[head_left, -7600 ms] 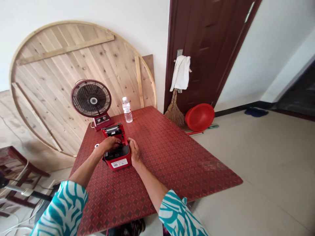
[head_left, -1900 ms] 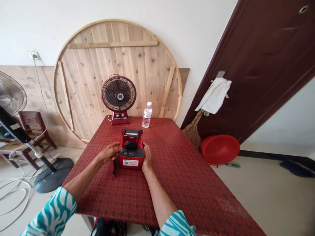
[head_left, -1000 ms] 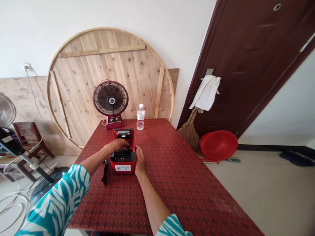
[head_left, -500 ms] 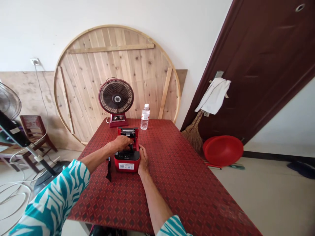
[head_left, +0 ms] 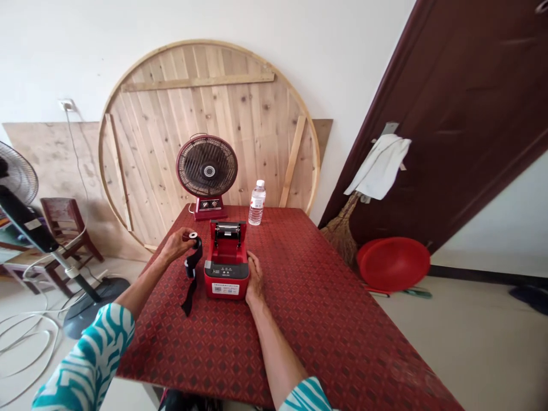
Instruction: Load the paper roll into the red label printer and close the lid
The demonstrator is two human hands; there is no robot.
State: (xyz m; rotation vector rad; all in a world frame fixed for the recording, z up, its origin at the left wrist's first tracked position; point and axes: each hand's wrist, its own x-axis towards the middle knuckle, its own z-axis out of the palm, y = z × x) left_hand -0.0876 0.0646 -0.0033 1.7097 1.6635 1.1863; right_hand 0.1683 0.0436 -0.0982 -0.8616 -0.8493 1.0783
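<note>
A red and black label printer point(head_left: 226, 277) stands on the table with its lid tipped up and back. Its red inner bay shows no roll. My left hand point(head_left: 177, 244), beside the printer's left, pinches a roll of black ribbon point(head_left: 197, 242) with a pale core end. A loose strip of the ribbon trails down onto the table, and another small dark roll point(head_left: 189, 268) hangs or lies by it; which, I cannot tell. My right hand point(head_left: 254, 278) lies against the printer's right side with fingers stretched out along it.
A red desk fan point(head_left: 208, 171) and a water bottle point(head_left: 257, 204) stand at the back of the red patterned table point(head_left: 317, 319). At left are a standing fan point(head_left: 25, 222) and a wooden chair point(head_left: 64, 228). A red basin point(head_left: 393, 264) and a broom point(head_left: 345, 231) are at right.
My left hand has come out of the printer's bay and moved left with the ribbon roll. My right hand stays at the printer's side. The view has shifted slightly.
</note>
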